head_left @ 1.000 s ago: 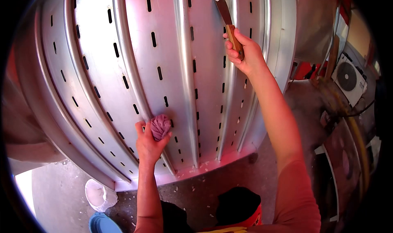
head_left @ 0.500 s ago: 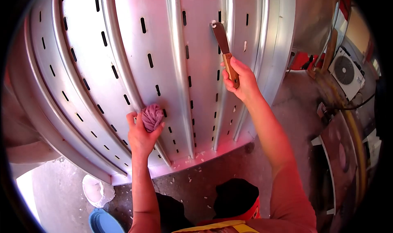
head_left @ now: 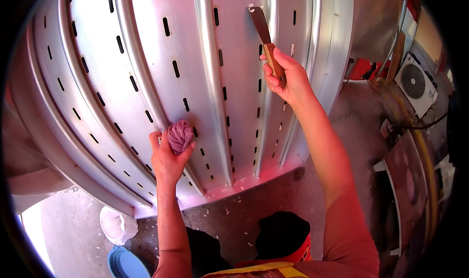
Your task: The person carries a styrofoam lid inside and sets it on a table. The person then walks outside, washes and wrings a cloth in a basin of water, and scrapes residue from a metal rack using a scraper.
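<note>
one scraper (head_left: pixel 263 34): right hand (head_left: pixel 287 80) fingers gripping | one rag (head_left: pixel 180 135): left hand (head_left: pixel 167 160) fingers clutching | one slotted drum (head_left: pixel 146 58)

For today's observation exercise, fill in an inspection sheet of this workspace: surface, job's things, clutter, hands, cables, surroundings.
Surface: curved metal panel with ribs and dark slots, pale residue near the blade tip.
Job's things: scraper with wooden handle, blade against the panel; purple rag bunched on the panel.
Clutter: pale scrapings on the concrete floor; white bag; blue container.
Hands: left hand grips the rag; right hand grips the scraper handle.
Cables: yellowish hose at right.
Surroundings: fan unit at right.
</note>
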Action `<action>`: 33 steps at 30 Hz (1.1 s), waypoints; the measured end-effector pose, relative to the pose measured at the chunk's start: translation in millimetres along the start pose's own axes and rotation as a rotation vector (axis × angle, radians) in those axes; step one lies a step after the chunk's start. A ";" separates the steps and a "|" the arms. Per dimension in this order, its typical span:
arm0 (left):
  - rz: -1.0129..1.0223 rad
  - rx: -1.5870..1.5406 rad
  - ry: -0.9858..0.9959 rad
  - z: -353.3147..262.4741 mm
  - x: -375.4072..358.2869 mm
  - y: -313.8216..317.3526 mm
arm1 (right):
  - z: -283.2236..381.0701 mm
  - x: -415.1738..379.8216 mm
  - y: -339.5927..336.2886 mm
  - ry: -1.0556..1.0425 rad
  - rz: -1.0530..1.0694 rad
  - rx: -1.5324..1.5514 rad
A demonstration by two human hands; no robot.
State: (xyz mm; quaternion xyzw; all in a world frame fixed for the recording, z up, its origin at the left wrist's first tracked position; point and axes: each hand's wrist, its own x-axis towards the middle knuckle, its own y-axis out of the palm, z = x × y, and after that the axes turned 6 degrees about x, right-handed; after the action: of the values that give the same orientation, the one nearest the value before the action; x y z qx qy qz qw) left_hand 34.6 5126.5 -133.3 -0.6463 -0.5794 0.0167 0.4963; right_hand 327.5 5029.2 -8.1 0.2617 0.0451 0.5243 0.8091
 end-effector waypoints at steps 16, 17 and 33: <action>0.006 -0.007 -0.008 -0.5 0.0 0.0 | -77.7 -37.9 -5.7 -0.021 -0.015 -0.145; 0.014 -0.008 -0.013 -0.3 -0.2 0.0 | -81.9 -39.8 -5.3 -0.009 -0.024 -0.120; 0.120 -0.058 -0.085 -3.2 1.4 -11.1 | -115.0 -83.9 -39.0 -0.081 0.056 -0.125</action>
State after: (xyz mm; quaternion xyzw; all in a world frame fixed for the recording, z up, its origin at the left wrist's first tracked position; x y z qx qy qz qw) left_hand 28.8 5123.8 -123.5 -0.6927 -0.5604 0.0569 0.4505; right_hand 282.3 4987.1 -142.2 0.2326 -0.0280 0.5377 0.8099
